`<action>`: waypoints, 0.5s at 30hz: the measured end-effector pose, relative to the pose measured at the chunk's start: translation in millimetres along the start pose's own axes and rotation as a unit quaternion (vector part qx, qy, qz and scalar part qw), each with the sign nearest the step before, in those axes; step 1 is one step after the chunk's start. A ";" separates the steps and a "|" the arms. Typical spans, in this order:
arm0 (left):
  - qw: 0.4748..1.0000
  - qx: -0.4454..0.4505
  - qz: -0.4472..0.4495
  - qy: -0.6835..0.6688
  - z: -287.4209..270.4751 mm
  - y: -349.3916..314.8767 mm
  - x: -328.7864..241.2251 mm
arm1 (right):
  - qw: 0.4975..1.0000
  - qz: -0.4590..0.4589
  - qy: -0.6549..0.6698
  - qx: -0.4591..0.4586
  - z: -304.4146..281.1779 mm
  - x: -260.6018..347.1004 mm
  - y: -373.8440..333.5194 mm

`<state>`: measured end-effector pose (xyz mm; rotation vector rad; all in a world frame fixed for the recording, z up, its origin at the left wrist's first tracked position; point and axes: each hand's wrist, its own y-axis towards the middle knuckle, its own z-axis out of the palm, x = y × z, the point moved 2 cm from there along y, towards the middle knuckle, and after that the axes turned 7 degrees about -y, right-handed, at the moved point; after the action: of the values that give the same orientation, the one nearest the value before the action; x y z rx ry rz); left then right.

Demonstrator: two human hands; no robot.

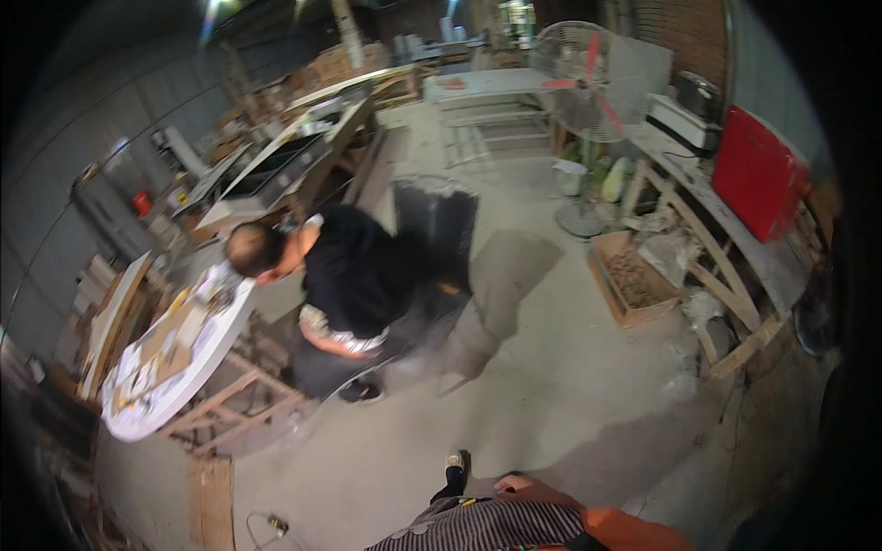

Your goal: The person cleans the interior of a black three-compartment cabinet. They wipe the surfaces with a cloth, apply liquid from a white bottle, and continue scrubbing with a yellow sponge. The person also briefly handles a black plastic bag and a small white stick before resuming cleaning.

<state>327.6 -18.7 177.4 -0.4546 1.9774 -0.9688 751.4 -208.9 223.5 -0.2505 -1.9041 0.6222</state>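
At the lower edge, my right hand (516,485) hangs beside my striped top (487,526), over the concrete floor. It is small and blurred, so its fingers do not show well enough to tell if they are open or closed. No held object shows in it. My left hand is out of the picture. One of my feet (455,462) points forward on the floor just beyond the hand. Ahead and to the left, another person in a dark top (354,266) bends over a white round-ended table (216,354) strewn with small items.
A cardboard box of brownish bits (640,280) lies by a wooden workbench (707,202) with a red case (761,173). Beyond stand a pedestal fan (583,83) and a pale table (491,84). A black chair (435,216) is behind the person; a cable (276,525) lies at lower left.
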 end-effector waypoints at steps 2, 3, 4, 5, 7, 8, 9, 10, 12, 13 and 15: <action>0.999 0.023 -0.008 0.024 23.5 39.7 -36.0 | 0.999 0.013 -0.032 -0.018 -27.2 -14.7 2.0; 0.999 0.032 -0.012 0.031 36.7 60.9 -50.0 | 0.998 0.033 -0.052 -0.018 -45.2 -18.0 3.2; 0.998 0.041 -0.015 0.036 51.2 84.2 -63.4 | 0.996 0.073 -0.032 -0.027 -67.6 -18.2 4.1; 0.998 0.048 -0.015 0.039 67.8 109.8 -77.8 | 0.993 0.109 -0.017 -0.036 -93.6 -15.1 5.9; 0.997 0.060 -0.012 0.038 99.5 159.5 -109.3 | 0.984 0.169 0.019 -0.051 -148.4 0.4 9.6; 0.997 0.067 -0.007 0.034 116.6 181.2 -132.8 | 0.979 0.184 -0.006 -0.083 -182.1 13.0 12.5; 0.995 0.096 0.001 0.008 135.3 199.6 -157.7 | 0.974 0.197 -0.023 -0.111 -209.8 24.7 14.8; 0.981 0.154 0.002 -0.118 159.1 216.7 -190.1 | 0.963 0.229 -0.037 -0.134 -240.7 29.6 8.4; 0.976 0.160 0.120 0.087 205.1 243.6 -277.4 | 0.956 0.172 0.047 -0.234 -283.0 34.5 -5.0; 0.977 0.110 0.170 0.072 232.8 255.4 -339.6 | 0.944 0.142 0.099 -0.280 -295.7 33.5 -3.2; 0.947 0.091 0.308 -0.022 273.4 268.1 -473.5 | 0.913 0.091 0.138 -0.374 -321.2 12.6 3.5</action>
<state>831.4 321.0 138.4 0.2396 1.7951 -0.7135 1036.4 -102.5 327.1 -0.9613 -1.7708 -0.0632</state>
